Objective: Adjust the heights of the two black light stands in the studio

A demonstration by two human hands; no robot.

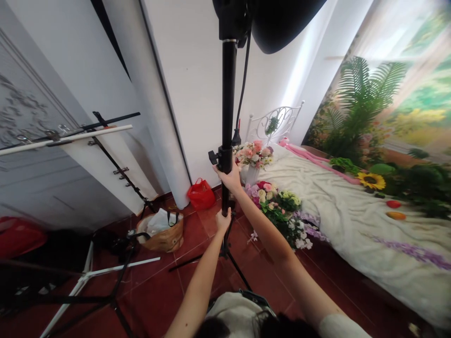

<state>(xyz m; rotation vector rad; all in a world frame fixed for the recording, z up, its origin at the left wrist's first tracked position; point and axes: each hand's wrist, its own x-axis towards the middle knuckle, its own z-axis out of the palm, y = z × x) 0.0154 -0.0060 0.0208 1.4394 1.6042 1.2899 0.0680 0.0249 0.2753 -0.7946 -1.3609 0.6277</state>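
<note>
A black light stand (229, 94) rises upright before me, with a dark lamp head (282, 23) at its top, partly cut off by the frame. My right hand (229, 177) is closed around the pole just under a collar with a clamp knob (213, 157). Lower on the same pole, my left hand (223, 219) grips it near another joint. A black cable with a plug (236, 137) hangs beside the pole. The stand's tripod legs (239, 270) are spread on the red tiled floor.
On the right is a bed with a cream blanket (352, 225), with flower bunches (268, 197) at its side. A red bag (201, 195) and a woven basket (165, 237) stand on the floor. White and black stand legs (84, 277) spread at left, below a backdrop crossbar (70, 140).
</note>
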